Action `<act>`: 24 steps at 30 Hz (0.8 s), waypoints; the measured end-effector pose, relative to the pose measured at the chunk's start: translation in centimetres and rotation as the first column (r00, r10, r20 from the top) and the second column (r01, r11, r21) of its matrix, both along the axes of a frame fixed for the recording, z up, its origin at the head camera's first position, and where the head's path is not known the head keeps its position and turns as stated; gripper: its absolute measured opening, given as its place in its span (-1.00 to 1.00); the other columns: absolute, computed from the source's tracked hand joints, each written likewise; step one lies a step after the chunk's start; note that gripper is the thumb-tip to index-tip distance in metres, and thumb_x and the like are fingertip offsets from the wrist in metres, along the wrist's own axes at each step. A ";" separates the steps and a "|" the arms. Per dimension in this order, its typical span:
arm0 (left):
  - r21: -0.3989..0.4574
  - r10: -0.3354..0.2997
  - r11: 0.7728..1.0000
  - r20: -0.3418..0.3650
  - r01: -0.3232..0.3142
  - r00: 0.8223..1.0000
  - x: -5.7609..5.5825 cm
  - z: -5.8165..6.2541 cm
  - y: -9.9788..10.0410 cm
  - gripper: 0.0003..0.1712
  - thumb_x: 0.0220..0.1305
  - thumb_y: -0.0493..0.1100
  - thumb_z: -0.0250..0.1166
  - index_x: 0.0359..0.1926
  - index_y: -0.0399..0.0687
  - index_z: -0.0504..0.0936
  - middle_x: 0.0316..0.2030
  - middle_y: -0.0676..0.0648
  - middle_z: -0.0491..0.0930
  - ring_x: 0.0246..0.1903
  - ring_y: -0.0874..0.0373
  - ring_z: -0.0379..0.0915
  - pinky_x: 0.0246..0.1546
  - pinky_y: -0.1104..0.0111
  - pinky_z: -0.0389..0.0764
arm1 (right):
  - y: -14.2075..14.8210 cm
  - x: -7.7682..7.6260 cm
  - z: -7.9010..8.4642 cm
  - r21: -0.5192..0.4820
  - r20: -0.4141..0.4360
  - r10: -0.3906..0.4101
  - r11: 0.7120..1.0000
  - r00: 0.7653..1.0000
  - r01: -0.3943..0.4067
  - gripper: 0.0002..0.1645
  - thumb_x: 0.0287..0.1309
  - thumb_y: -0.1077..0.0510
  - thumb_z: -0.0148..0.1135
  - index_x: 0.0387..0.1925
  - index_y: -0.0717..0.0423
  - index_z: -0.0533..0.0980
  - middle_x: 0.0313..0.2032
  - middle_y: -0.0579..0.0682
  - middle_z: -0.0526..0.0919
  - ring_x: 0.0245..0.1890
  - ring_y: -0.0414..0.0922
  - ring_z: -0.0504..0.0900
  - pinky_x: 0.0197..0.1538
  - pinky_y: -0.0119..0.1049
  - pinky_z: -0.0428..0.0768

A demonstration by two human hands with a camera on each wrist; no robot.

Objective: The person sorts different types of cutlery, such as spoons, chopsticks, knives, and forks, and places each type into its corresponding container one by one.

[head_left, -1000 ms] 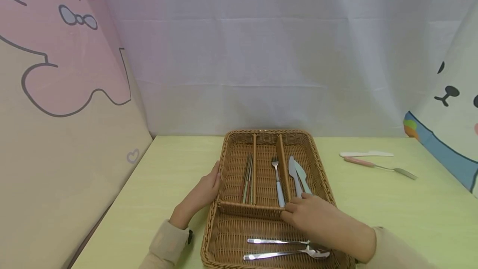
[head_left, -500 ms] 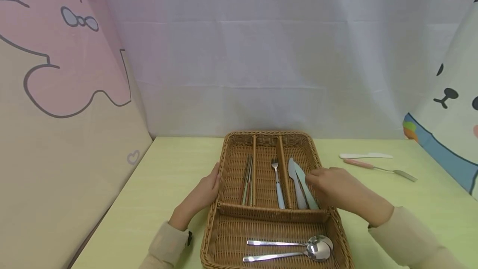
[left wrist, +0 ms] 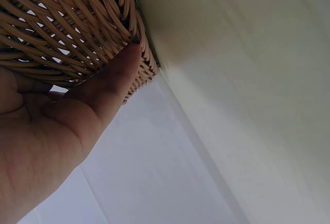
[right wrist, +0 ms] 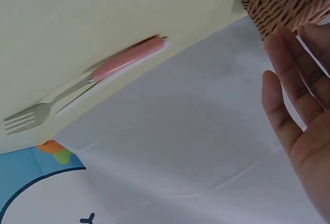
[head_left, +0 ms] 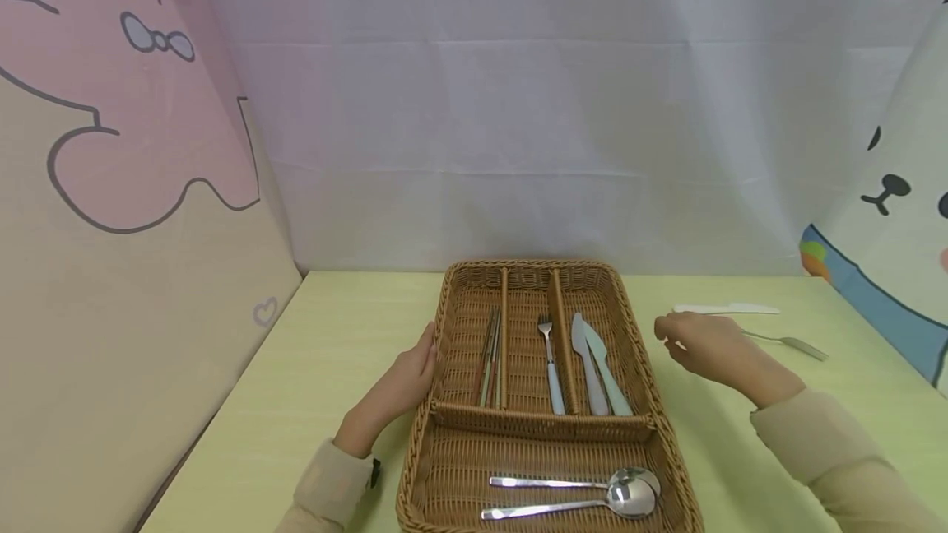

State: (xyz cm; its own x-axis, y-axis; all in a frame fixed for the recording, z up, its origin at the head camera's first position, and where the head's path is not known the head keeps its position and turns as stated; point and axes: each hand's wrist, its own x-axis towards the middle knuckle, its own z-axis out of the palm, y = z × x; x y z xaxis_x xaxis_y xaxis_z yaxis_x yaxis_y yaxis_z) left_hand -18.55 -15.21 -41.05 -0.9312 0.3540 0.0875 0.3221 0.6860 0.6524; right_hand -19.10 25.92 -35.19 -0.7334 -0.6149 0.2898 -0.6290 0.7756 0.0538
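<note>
My left hand (head_left: 396, 389) rests against the outer left wall of a brown wicker cutlery basket (head_left: 418, 434). In the left wrist view, a straight finger lies along the basket's woven side (left wrist: 67, 22). To the right of the basket, my right hand (head_left: 714, 352) hovers over the table holding nothing, its fingers loosely bent. Beneath and beyond it lies a fork (head_left: 803, 347), whose pink handle (right wrist: 129, 58) is covered by the hand in the head view but shows in the right wrist view. Just behind is a white table knife (head_left: 729, 308).
Inside the basket, chopsticks (head_left: 489, 360) lie left, a blue-handled fork (head_left: 553, 377) in the middle, and a grey-lilac knife (head_left: 588, 364) and a mint-green knife (head_left: 609, 373) right. Two metal spoons (head_left: 548, 508) share the front compartment. A pale curtain (head_left: 474, 146) hangs behind the table.
My right hand has moved from above the knife compartment out over the basket's right rim to the pink-handled fork. The knives are uncovered. My left hand has stayed at the basket.
</note>
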 end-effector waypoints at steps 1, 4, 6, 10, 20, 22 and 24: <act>0.002 0.000 1.000 0.002 0.000 1.000 0.0 0.0 0.0 -0.42 0.47 -0.20 -0.33 0.35 -0.44 -0.22 -0.68 -0.01 0.31 -0.84 0.27 -0.08 -0.13 0.10 0.46 | 0.3 -0.2 -0.2 -0.001 -0.003 -0.009 1.000 1.000 0.009 -0.76 -0.18 0.38 0.30 -0.51 0.04 0.45 -0.49 -0.02 0.62 -0.62 -0.15 0.52 -0.71 -0.31 0.43; 0.002 0.003 1.000 0.005 -0.003 1.000 0.0 0.0 0.0 -0.42 0.47 -0.20 -0.32 0.35 -0.44 -0.22 -0.62 -0.06 0.37 -0.80 0.26 0.02 -0.03 0.06 0.46 | 1.2 -0.7 -0.7 -0.007 0.030 -0.057 0.998 0.998 0.057 -0.78 -0.17 0.38 0.29 -0.48 0.06 0.45 -0.49 0.00 0.62 -0.58 -0.11 0.54 -0.68 -0.24 0.49; 0.004 0.004 1.000 0.012 -0.004 1.000 0.0 0.0 0.0 -0.42 0.47 -0.20 -0.32 0.35 -0.44 -0.22 -0.59 -0.09 0.38 -0.78 0.21 0.10 0.01 0.03 0.44 | 1.8 -1.0 -1.1 0.002 0.057 -0.107 0.994 0.993 0.107 -0.80 -0.15 0.37 0.27 -0.47 0.09 0.46 -0.49 0.01 0.62 -0.55 -0.09 0.55 -0.66 -0.21 0.51; 0.005 0.010 1.000 0.013 -0.010 1.000 0.0 0.0 0.0 -0.42 0.47 -0.20 -0.32 0.35 -0.43 -0.21 -0.52 -0.18 0.43 -0.65 0.01 0.33 0.06 0.01 0.42 | 2.8 -1.5 -1.7 0.013 0.113 -0.201 0.980 0.973 0.201 -0.83 -0.12 0.37 0.24 -0.40 0.17 0.49 -0.47 0.08 0.64 -0.56 -0.06 0.55 -0.67 -0.17 0.50; -0.008 0.002 1.000 -0.008 -0.002 1.000 0.0 -0.1 0.0 -0.43 0.47 -0.21 -0.33 0.35 -0.45 -0.22 -0.49 -0.24 0.44 -0.43 -0.12 0.46 0.13 -0.03 0.36 | 4.8 -2.7 -2.9 0.002 0.198 -0.282 0.958 0.939 0.287 -0.79 -0.06 0.38 0.16 -0.29 0.26 0.45 -0.34 0.23 0.62 -0.55 -0.03 0.49 -0.70 -0.23 0.37; -0.008 0.001 1.000 -0.024 -0.001 1.000 0.0 -0.1 0.0 -0.44 0.47 -0.22 -0.32 0.34 -0.45 -0.20 -0.32 -0.35 0.51 -0.20 -0.15 0.49 0.16 -0.05 0.32 | 5.2 -3.0 -3.2 -0.003 0.188 -0.297 0.953 0.936 0.303 -0.82 -0.08 0.40 0.12 -0.33 0.27 0.43 -0.42 0.17 0.58 -0.58 -0.06 0.43 -0.70 -0.23 0.35; -0.006 -0.003 1.000 -0.029 0.003 1.000 0.0 -0.1 0.0 -0.44 0.47 -0.22 -0.32 0.34 -0.46 -0.21 -0.06 -0.51 0.44 -0.01 -0.22 0.40 0.18 -0.05 0.29 | 5.5 -3.4 -3.5 -0.003 0.185 -0.313 0.948 0.931 0.320 -0.82 -0.10 0.42 0.07 -0.34 0.29 0.41 -0.45 0.15 0.55 -0.59 -0.06 0.41 -0.70 -0.23 0.34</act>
State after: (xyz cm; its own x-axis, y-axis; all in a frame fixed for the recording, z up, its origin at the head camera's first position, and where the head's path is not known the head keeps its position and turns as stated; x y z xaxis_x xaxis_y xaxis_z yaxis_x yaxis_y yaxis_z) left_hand -18.54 -15.19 -41.17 -0.9273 0.3572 0.1124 0.3428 0.6889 0.6387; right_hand -22.47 31.41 -38.73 -0.9302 -0.3347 0.1508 -0.3474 0.9354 -0.0662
